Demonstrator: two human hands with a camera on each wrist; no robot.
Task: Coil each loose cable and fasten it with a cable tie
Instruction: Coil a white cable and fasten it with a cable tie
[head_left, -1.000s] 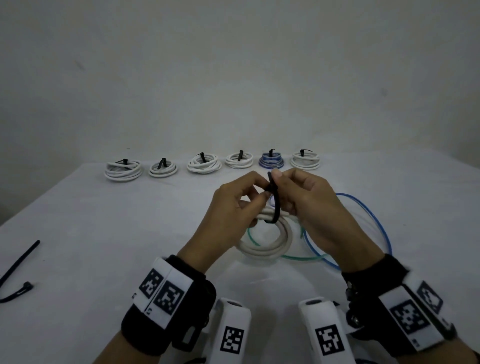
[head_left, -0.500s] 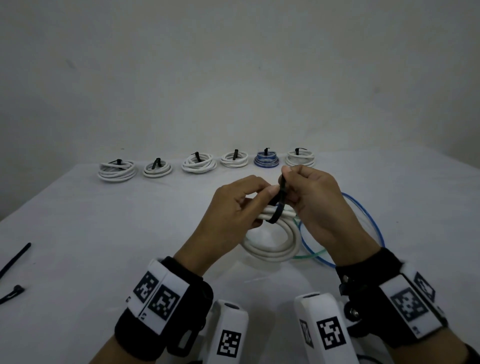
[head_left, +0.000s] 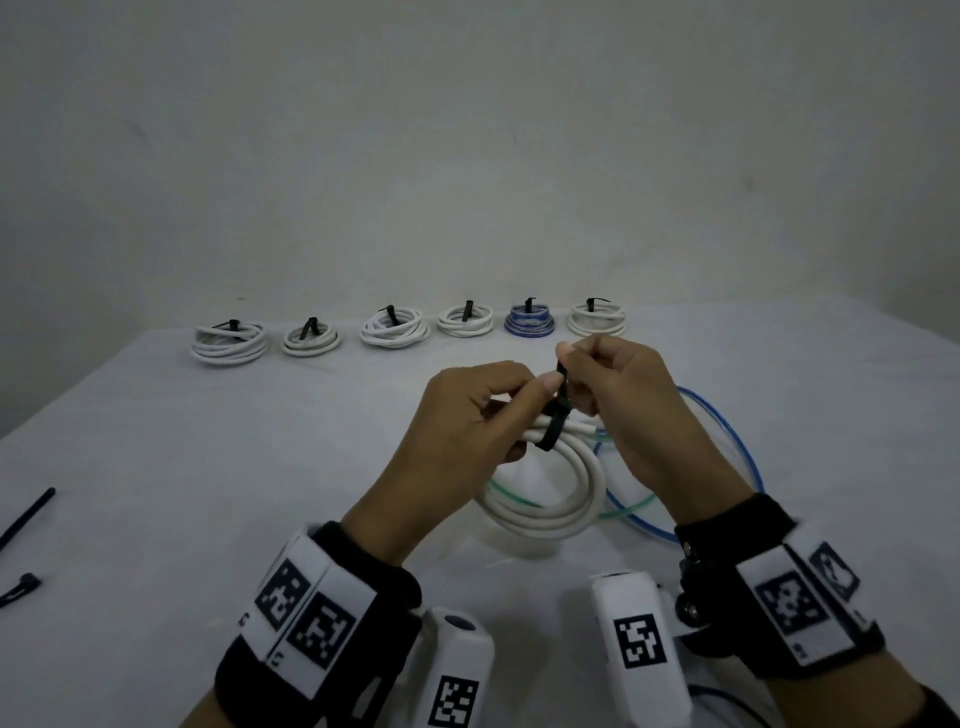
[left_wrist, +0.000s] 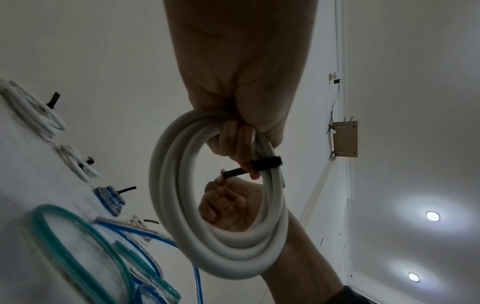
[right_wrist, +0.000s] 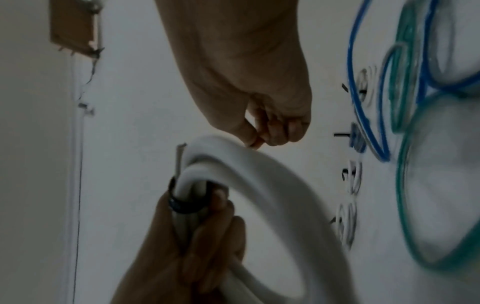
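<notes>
At the frame's centre, the left hand (head_left: 467, 426) gripped the coiled white cable (head_left: 550, 499) above the table (head_left: 156, 467), while the right hand (head_left: 623, 400) pinched the tail of the black cable tie (head_left: 556, 421) wrapped round it.

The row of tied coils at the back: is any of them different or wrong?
One differs: the blue coil, fifth from the left, stands among five white coils. All six carry black ties; none looks loose or damaged.
</notes>
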